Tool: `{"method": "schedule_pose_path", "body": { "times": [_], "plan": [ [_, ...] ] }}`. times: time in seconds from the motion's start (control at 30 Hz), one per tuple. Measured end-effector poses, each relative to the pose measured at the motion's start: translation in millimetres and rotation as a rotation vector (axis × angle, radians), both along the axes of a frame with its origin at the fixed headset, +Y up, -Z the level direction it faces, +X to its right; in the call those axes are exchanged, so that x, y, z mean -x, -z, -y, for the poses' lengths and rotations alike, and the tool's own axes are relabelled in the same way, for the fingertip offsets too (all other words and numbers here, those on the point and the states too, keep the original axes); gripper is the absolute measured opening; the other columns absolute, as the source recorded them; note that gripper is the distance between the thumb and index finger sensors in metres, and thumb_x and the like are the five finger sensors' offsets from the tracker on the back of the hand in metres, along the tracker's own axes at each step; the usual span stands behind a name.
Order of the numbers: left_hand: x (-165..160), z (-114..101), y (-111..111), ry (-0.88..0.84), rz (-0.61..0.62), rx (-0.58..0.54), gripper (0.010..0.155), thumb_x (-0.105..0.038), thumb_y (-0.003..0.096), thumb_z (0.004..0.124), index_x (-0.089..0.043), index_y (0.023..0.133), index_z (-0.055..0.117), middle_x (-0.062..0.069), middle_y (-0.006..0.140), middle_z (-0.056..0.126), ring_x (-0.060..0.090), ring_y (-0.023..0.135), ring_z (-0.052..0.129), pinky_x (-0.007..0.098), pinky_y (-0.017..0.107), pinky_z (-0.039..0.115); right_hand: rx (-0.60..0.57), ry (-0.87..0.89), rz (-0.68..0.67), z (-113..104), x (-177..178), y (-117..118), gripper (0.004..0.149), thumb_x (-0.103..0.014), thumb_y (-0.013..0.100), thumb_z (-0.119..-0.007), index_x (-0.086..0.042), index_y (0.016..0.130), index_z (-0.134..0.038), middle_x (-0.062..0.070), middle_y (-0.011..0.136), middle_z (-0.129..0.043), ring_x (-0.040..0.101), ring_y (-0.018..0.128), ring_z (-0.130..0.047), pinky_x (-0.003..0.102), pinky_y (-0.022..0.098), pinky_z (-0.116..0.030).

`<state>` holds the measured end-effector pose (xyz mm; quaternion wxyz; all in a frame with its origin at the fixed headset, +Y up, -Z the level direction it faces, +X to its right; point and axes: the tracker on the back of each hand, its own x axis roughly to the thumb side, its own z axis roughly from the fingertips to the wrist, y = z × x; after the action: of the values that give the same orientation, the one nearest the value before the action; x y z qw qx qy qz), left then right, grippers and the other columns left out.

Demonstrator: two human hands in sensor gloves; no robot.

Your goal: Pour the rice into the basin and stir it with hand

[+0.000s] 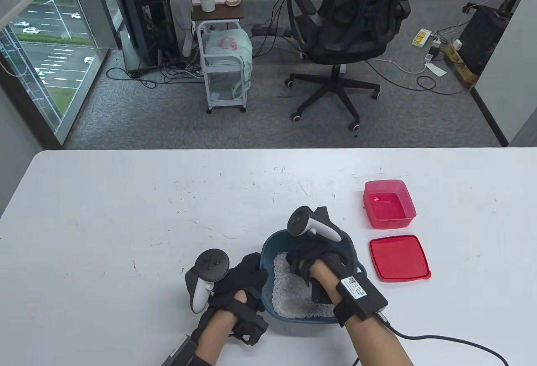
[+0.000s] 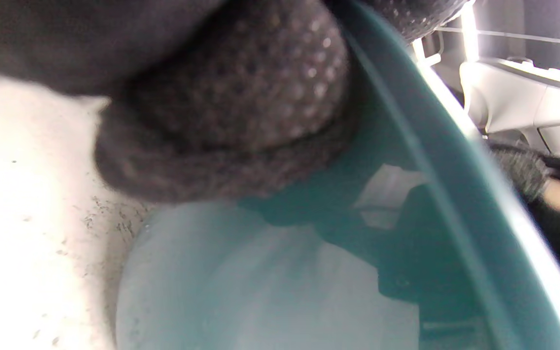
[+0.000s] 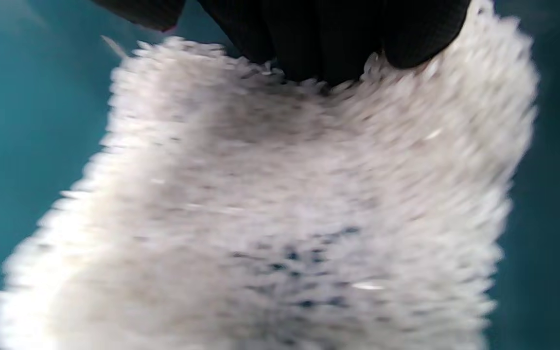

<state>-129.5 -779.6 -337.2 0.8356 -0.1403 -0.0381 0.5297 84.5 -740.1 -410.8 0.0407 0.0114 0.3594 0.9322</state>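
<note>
So the rice is already in the teal basin, sitting at the tabletop's near edge. Right hand is down inside it, fingers dug into the grains from above, loosely curled, not really grabbing anything. Left hand grips the basin's left wall, steadying it. Stirring is the right hand's job.

No readable text in any view. White label on black box strapped to right wrist carries code pattern and small print, too small to read. Yellow-and-white sticker on power strip on floor also illegible. Pink marking on bag in cart blurred, cannot tell wording. Wrist views: no lettering visible.
</note>
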Motion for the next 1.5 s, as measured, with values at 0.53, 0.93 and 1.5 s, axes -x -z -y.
{"method": "schedule_pose_path", "body": {
  "times": [0.53, 0.93, 1.5],
  "plan": [
    [-2.0, 0.3, -1.6, 0.002, -0.010, 0.005, 0.062, -0.030, 0.0492, 0.080, -0.001, 0.102, 0.063, 0.030, 0.092, 0.080, 0.017, 0.006, 0.110, 0.026, -0.001, 0.098, 0.322, 0.184, -0.285, 18.4, 25.3, -41.2, 0.066, -0.043, 0.033, -0.076, 0.013, 0.062, -0.097, 0.033, 0.049, -0.109, 0.050, 0.032, -0.108, 0.060, 0.021, -0.087],
    [-1.9, 0.6, -1.3, -0.001, 0.007, -0.002, 0.063, -0.030, 0.0492, 0.080, -0.002, 0.102, 0.063, 0.030, 0.092, 0.079, 0.017, 0.006, 0.110, 0.026, -0.001, 0.098, 0.269, 0.634, -0.033, 13.1, 11.2, -4.5, 0.067, -0.040, 0.040, -0.069, -0.006, 0.096, -0.054, 0.023, 0.099, -0.059, 0.047, 0.088, -0.063, 0.065, 0.057, -0.059],
    [-1.5, 0.7, -1.8, -0.010, -0.012, 0.010, 0.062, -0.029, 0.0490, 0.080, -0.001, 0.102, 0.064, 0.030, 0.091, 0.080, 0.017, 0.006, 0.110, 0.026, -0.001, 0.098, 0.173, -0.198, -0.115, 14.4, 6.0, -31.7, 0.067, -0.042, 0.036, -0.074, 0.013, 0.069, -0.090, 0.036, 0.054, -0.104, 0.050, 0.035, -0.108, 0.059, 0.020, -0.088]
  ]
}}
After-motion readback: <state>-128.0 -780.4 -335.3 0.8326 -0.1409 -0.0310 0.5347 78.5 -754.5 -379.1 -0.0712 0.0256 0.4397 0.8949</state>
